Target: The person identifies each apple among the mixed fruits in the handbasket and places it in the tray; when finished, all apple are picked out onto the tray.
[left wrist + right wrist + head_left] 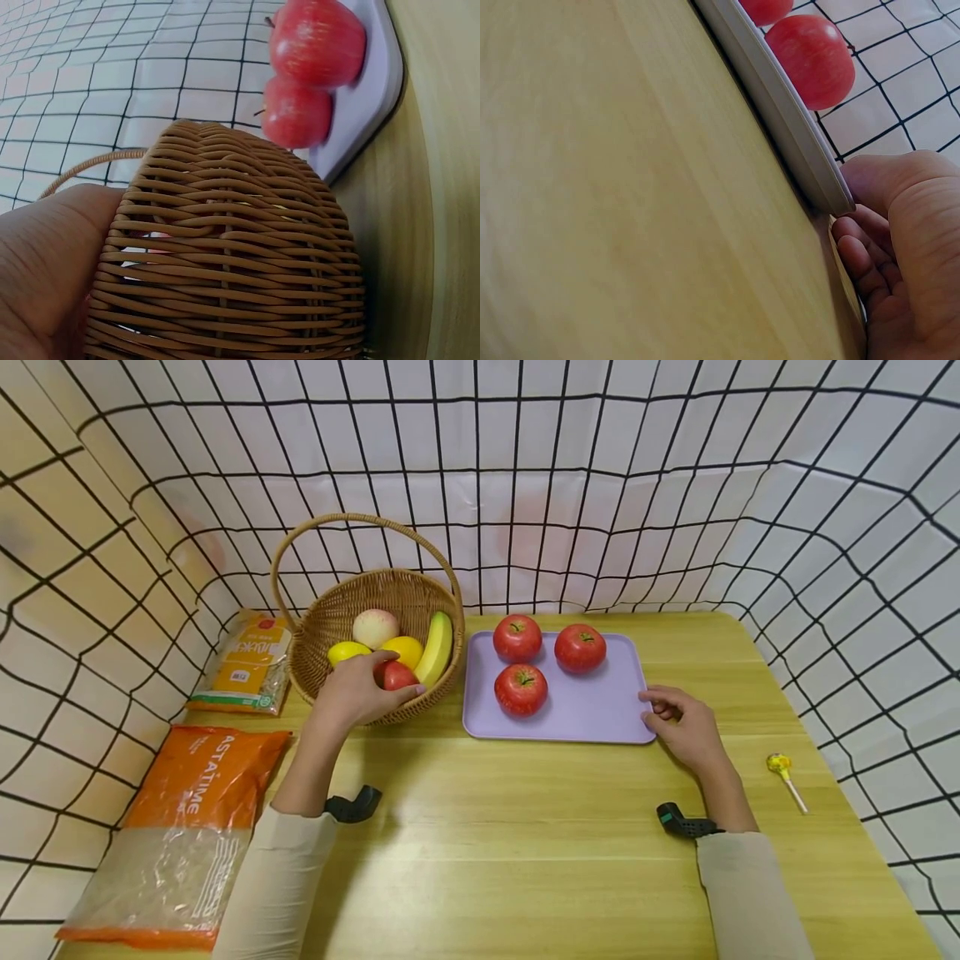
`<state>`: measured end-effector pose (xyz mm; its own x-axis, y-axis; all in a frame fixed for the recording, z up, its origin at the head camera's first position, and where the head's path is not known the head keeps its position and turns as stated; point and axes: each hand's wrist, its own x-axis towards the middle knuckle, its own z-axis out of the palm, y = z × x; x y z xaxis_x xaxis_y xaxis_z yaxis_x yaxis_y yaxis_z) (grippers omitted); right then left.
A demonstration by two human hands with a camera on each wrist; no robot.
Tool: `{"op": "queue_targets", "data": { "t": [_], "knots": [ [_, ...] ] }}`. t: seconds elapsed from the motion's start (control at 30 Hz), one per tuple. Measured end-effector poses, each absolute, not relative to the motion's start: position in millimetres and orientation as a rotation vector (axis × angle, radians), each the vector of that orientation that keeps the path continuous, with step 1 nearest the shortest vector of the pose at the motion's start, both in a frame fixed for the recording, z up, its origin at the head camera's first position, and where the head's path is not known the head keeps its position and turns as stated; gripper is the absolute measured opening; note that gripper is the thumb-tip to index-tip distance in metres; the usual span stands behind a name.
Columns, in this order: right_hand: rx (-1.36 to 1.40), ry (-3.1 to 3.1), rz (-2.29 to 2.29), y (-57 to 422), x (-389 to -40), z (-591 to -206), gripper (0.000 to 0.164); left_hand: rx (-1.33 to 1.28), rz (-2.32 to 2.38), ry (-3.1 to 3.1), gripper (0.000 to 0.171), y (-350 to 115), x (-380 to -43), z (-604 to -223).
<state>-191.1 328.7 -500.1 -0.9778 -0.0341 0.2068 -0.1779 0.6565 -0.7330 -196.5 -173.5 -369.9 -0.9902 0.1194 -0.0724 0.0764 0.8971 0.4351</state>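
Inside the wicker basket (408, 583), my left hand (352, 691) grips a red apple (399, 676), thumb on the near side and fingers on the far side. A peach (376, 628), a banana (436, 652) and yellow fruits (405, 651) lie around it. In the left wrist view the basket's woven wall (225, 255) hides the fingertips. At the right edge of the lilac tray (592, 714), my right hand (684, 724) pinches the rim, its thumb on top in the right wrist view. Three red apples (521, 690) sit on the tray's left and middle.
A yellow lollipop (780, 764) lies right of my right hand. Along the left edge are a large orange-and-clear bag (176, 835) and a smaller grain packet (247, 662). White cloth walls with a black grid (540, 493) enclose the wooden table (510, 843).
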Motion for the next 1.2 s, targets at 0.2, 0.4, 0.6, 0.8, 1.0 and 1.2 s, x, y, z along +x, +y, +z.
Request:
{"op": "queue_targets", "data": {
  "t": [0.2, 0.4, 0.6, 0.8, 1.0, 1.2],
  "knots": [
    [0.168, -2.693, 1.231, 329.4, -192.1, -501.7, 0.029, 0.04, 0.759, 3.01, 0.089, -171.6, -192.9, -371.5],
    [0.169, -2.698, 1.238, 329.1, -191.6, -502.1, 0.03, 0.031, 0.892, 3.074, 0.089, -169.4, -191.1, -371.7],
    [0.168, -2.7, 1.24, 328.2, -190.6, -500.5, 0.03, 0.099, 0.982, 3.127, 0.085, -169.3, -191.2, -371.6],
    [0.166, -2.703, 1.23, 327.7, -190.4, -499.1, 0.03, 0.136, 1.077, 3.159, 0.085, -171.8, -191.9, -371.4],
    [0.172, -2.7, 1.232, 327.6, -190.3, -498.5, 0.03, 0.248, 1.292, 3.211, 0.08, -169.9, -193.0, -373.2],
    [0.181, -2.702, 1.234, 326.5, -190.1, -497.2, 0.029, 0.358, 1.465, 3.232, 0.07, -164.4, -193.4, -372.2]
  ]
}}
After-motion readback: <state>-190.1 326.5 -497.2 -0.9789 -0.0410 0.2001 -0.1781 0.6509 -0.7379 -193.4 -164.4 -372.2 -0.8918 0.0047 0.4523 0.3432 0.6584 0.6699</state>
